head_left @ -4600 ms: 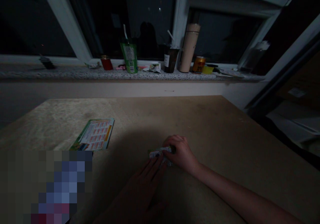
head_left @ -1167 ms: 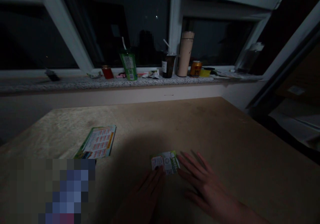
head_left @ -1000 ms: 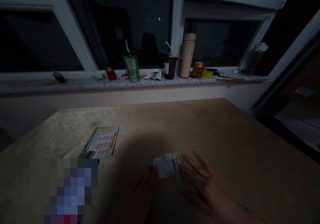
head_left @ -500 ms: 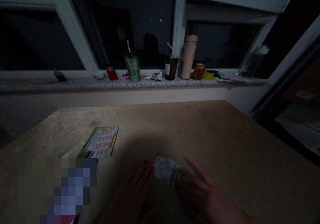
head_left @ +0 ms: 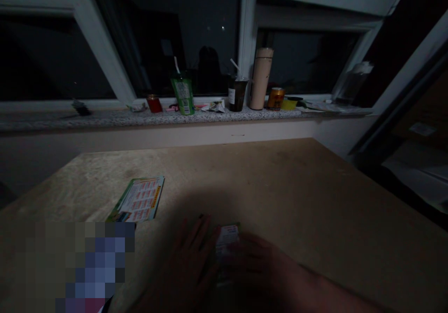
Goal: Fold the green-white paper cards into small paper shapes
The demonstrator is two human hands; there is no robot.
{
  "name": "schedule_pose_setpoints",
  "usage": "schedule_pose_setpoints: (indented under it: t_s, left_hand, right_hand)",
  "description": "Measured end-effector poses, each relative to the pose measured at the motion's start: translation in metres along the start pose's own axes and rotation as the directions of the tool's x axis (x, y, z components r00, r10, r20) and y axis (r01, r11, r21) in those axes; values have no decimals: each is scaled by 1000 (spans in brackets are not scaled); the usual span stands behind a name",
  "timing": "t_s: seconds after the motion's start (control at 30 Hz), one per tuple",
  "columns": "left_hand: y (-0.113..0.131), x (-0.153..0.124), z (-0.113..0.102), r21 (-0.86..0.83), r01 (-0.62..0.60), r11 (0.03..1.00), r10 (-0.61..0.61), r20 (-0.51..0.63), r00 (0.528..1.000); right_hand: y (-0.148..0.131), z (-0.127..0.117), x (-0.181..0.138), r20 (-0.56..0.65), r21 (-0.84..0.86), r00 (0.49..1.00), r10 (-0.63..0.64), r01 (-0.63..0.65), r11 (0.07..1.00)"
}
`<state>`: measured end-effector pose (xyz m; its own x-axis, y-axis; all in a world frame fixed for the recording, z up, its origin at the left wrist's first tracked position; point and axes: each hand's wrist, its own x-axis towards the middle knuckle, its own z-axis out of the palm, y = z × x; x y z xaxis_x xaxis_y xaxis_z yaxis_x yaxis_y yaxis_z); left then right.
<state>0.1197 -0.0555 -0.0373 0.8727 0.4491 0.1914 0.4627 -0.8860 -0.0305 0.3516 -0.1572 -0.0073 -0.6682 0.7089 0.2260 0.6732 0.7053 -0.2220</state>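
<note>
Logging a dim, blurred view. The small folded paper (head_left: 227, 235) lies on the desk (head_left: 297, 187) near its 6 o'clock edge, between our two hands. Our left hand (head_left: 191, 261) lies just beside the paper at its 9 o'clock, grip apart and fingers spread. Our right hand (head_left: 266, 271) covers the paper's 5 o'clock corner; we cannot tell whether its grip clamps it. A green leaflet (head_left: 138, 200) lies at 10 o'clock, well apart.
</note>
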Motion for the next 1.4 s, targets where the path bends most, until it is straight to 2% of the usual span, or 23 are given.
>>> schedule_pose_setpoints:
  t_s: [0.13,0.23,0.4,0.63,0.8,0.93,1.07,1.27,1.4]
  left_hand:
    - [2,2,-7,-63,11,998,-8,47,999]
    - [5,5,-18,-124,-25,992,36,90,995]
    - [8,10,-31,-272,-110,956,152,138,979]
    - [13,12,-39,-256,-174,951,220,162,962]
    - [17,13,-42,-211,-186,960,214,119,970]
    - [15,15,-46,-284,-164,945,198,95,976]
    - [9,10,-42,-347,-114,931,156,94,983]
    - [4,-2,-31,-333,-89,939,163,201,966]
    - [5,-5,-34,-351,-68,934,152,217,964]
  right_hand:
    - [5,-5,0,45,86,992,115,-118,989]
    - [4,-7,0,69,109,985,157,-164,980]
    - [1,-6,3,62,86,984,165,-170,982]
    - [2,-6,3,35,75,987,157,-159,984]
    - [2,-2,3,16,123,987,160,-161,979]
    - [4,7,3,-72,163,974,214,-200,966]
    - [5,4,4,-79,218,967,244,-222,950]
    - [3,-5,5,-68,254,957,281,-256,933]
    - [5,-4,2,-45,231,973,224,-208,950]
